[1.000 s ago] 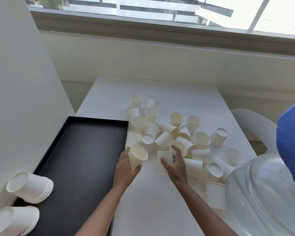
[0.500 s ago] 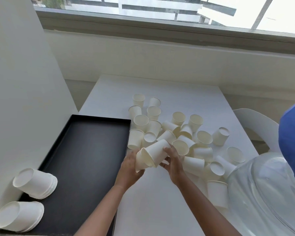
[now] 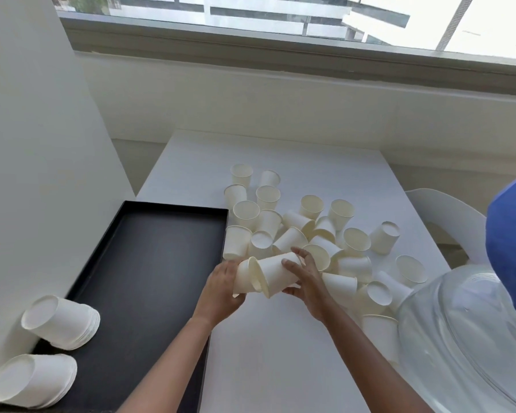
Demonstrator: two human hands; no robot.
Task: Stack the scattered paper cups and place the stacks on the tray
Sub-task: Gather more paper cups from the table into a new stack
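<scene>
1. The left grip (image 3: 221, 290) is curled round a paper cup (image 3: 241, 278) tipped on its side, fingers underneath and thumb on top.
2. The right grip (image 3: 306, 278) is wrapped round a second cup (image 3: 277, 271), also tipped over, and the two cups meet rim to rim between the hands. I cannot tell how far one sits inside the other.
3. Both cups hang just above the white surface (image 3: 280, 359), at the near edge of the scattered cups (image 3: 298, 222).
4. The black tray (image 3: 173, 206) lies just left of the hands.
5. A far stack (image 3: 61, 321) and a near stack (image 3: 32, 380) lie on their sides at the tray's near end.
6. On the right, a clear plastic dome (image 3: 459, 338) crowds the nearest cups.
</scene>
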